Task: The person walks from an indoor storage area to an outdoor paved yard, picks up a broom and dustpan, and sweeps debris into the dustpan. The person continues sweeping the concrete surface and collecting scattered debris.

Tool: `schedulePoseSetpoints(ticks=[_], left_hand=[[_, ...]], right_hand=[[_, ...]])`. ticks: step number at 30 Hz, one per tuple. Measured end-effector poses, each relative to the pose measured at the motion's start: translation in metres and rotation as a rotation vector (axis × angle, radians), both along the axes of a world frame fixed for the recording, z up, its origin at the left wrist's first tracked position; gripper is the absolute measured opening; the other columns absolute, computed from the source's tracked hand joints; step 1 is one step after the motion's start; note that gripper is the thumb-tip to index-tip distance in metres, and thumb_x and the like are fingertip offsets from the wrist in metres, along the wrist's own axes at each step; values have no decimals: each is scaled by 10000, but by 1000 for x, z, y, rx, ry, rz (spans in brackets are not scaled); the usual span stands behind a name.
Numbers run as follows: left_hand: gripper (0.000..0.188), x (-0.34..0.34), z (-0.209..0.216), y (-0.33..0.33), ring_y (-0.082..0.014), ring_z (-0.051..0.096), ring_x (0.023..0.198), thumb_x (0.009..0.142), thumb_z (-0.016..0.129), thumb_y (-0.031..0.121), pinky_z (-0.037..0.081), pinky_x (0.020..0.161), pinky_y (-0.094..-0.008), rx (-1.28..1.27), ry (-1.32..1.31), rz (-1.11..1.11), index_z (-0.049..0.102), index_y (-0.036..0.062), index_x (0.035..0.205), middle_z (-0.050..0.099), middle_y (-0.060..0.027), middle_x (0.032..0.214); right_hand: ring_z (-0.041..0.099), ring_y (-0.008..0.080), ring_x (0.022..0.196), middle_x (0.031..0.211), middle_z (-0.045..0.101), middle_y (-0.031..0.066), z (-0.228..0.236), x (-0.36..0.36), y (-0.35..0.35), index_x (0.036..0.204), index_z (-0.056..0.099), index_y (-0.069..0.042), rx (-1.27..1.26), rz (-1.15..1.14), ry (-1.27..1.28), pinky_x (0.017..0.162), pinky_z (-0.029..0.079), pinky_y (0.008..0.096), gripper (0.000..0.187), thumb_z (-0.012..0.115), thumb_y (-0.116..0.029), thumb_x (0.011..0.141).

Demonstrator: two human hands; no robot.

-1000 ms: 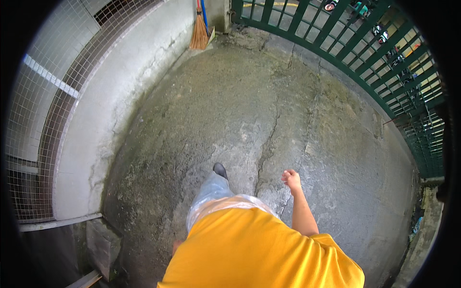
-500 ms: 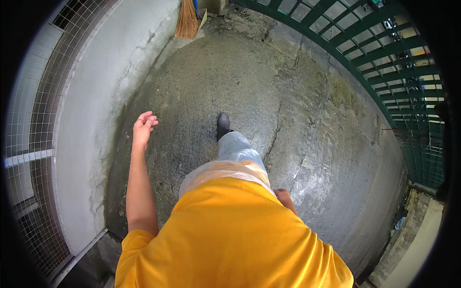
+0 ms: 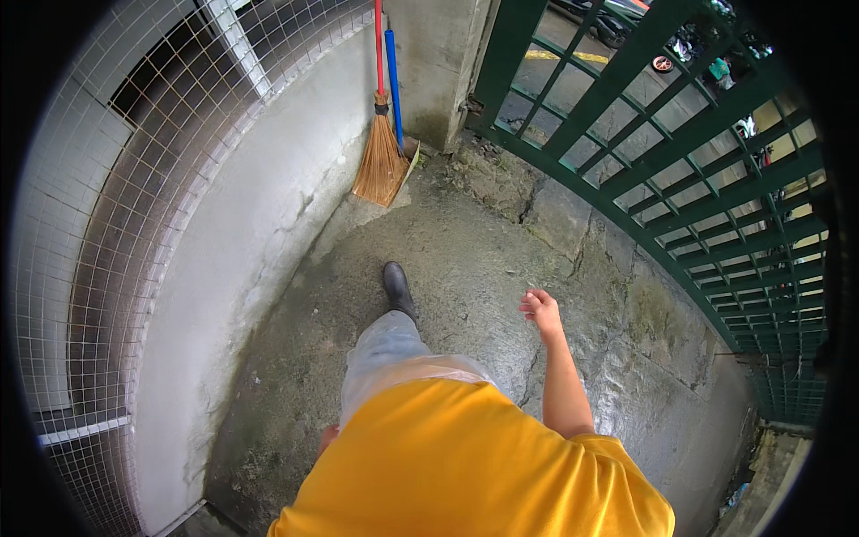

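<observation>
My right hand (image 3: 541, 310) is out in front over the wet concrete floor, its fingers curled in and nothing in them. It touches nothing. Of my left hand (image 3: 328, 437) only a small part shows beside my left hip; its fingers are hidden by my body. A broom (image 3: 379, 161) with straw-coloured bristles and a red handle leans in the far corner. Beside it stands a dustpan (image 3: 410, 159) with a long blue handle (image 3: 392, 89). Both are well out of reach of my hands. One dark boot (image 3: 398, 286) is forward on the floor.
A low grey wall (image 3: 224, 268) topped with wire mesh (image 3: 98, 224) runs along the left. A green metal gate (image 3: 617, 170) curves across the far right, with vehicles behind it. The rough concrete floor (image 3: 465, 233) is cracked and wet. A ledge (image 3: 761, 474) lies at the right.
I have stepped forward, so the broom, dustpan and gate appear closer. My right arm has swung forward into view, and my left arm has swung back beside my body.
</observation>
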State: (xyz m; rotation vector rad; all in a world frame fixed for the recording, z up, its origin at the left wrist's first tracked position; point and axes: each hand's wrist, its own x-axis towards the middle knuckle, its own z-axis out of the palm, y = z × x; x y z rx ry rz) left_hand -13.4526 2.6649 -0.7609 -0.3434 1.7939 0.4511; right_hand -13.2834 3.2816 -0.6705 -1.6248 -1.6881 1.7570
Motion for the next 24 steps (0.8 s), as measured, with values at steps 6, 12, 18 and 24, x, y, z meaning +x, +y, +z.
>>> schedulePoseSetpoints(ticks=[6, 12, 18, 24], left_hand=[[318, -264, 8, 226, -181, 661, 738, 839, 638, 234, 489, 626, -375, 82, 276, 244, 667, 76, 1114, 695, -72, 891], [382, -543, 114, 512, -150, 616, 928, 874, 655, 128, 488, 847, -290, 695, 778, 2, 595, 20, 1235, 669, -68, 1006], [586, -670, 231, 759, -227, 526, 1218, 871, 671, 163, 424, 1024, -341, 977, 883, -67, 437, 7, 1385, 529, -157, 1348], [791, -774, 232, 906, -279, 493, 1265, 839, 738, 241, 389, 1061, -385, 889, 1128, 176, 314, -55, 1437, 484, -199, 1390]], right_hand=[[662, 181, 783, 988, 671, 72, -57, -107, 63, 1174, 592, -54, -260, -12, -246, 640, 496, 341, 338, 597, -284, 925], [679, 171, 731, 904, 687, 74, -32, -203, 128, 1081, 647, -27, -239, -173, -32, 575, 488, 290, 264, 607, -222, 907], [689, 174, 746, 927, 701, 92, -53, -320, 261, 1072, 657, -10, -136, 81, -128, 628, 515, 307, 270, 619, -209, 893], [684, 246, 852, 1021, 703, 164, -44, -515, 407, 1124, 647, 15, 342, 801, -156, 799, 526, 353, 347, 660, -239, 887]])
